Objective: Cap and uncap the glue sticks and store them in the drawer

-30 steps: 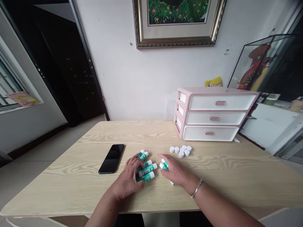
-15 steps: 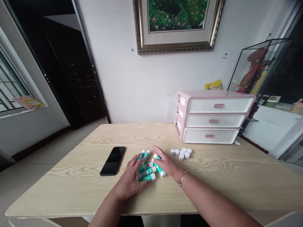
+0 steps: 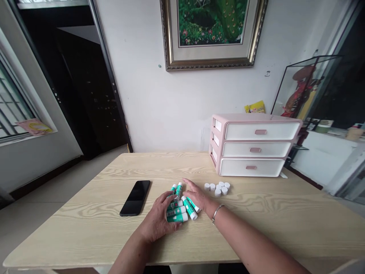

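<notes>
Several green-and-white glue sticks [image 3: 177,211] lie bunched on the table between my hands. My left hand [image 3: 159,216] curves around their left side, fingers spread and thumb stretched out near the lowest stick. From the right, my right hand [image 3: 196,195], with a bracelet [image 3: 217,214] on its wrist, rests beside the slanted glue sticks [image 3: 189,208], its fingers apart and its thumb touching them. Part of the sticks is hidden under my fingers. To the right of that hand, several small white caps [image 3: 218,192] stand in a loose cluster.
A black phone [image 3: 135,198] lies left of my hands on the wooden table [image 3: 85,220]. At the back right stands a pink and white drawer unit [image 3: 256,149], with a yellow packet [image 3: 256,107] behind its top. A framed picture [image 3: 209,62] hangs on the wall.
The slanted glue sticks under my right hand have shifted; one now lies further left and nearer the bunch. The whole view has tilted up slightly. My left hand has hardly moved.
</notes>
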The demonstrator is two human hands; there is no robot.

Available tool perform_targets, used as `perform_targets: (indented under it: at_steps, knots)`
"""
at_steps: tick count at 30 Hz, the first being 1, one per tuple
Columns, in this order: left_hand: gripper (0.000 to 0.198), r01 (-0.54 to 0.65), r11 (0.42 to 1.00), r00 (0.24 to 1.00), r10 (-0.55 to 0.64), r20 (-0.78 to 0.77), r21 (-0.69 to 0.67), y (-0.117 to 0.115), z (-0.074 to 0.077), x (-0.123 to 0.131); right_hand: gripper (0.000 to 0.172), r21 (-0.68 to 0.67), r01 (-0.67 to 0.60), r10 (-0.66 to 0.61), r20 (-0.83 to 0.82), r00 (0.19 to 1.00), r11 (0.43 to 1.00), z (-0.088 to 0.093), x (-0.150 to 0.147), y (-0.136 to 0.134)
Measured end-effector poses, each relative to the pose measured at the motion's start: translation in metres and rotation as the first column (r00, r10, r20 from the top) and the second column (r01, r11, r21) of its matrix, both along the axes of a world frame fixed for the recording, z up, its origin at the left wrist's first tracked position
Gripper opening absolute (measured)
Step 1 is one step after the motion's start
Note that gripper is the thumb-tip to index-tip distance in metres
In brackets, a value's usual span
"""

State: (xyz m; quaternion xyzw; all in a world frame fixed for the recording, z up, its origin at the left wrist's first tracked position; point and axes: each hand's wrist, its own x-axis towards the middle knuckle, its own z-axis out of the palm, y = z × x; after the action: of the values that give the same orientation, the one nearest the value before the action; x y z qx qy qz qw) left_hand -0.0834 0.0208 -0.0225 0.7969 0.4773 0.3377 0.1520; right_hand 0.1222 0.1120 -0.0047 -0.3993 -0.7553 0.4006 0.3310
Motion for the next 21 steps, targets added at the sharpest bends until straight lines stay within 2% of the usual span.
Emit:
perform_targets:
  at_steps: [5, 8, 11, 15, 21]
  knots:
    - [0.074, 0.032, 0.999, 0.992, -0.029, 0.126, -0.020, 0.000, 0.001, -0.003, 0.054, 0.123, -0.022, 0.019, 0.024, 1.000, 0.992, -0.006, -0.005, 0.008]
    - [0.067, 0.019, 0.998, 0.985, -0.009, 0.174, -0.053, -0.002, 0.004, -0.005, 0.047, 0.190, 0.050, -0.042, -0.044, 0.998, 0.981, -0.013, 0.000, 0.007]
    - [0.053, -0.073, 0.994, 0.968, 0.090, 0.235, -0.079, -0.003, 0.004, -0.006, 0.035, 0.090, 0.106, -0.086, -0.199, 0.976, 0.990, -0.016, 0.009, 0.001]
    - [0.043, -0.158, 0.981, 0.918, 0.188, 0.350, -0.112, -0.005, 0.008, -0.004, 0.038, -0.062, 0.060, -0.079, -0.366, 0.927, 0.996, -0.015, 0.018, -0.012]
    - [0.039, -0.237, 0.955, 0.853, 0.292, 0.432, -0.177, -0.017, 0.035, 0.005, 0.037, -0.139, 0.100, -0.149, -0.417, 0.896, 0.985, -0.002, 0.025, -0.032]
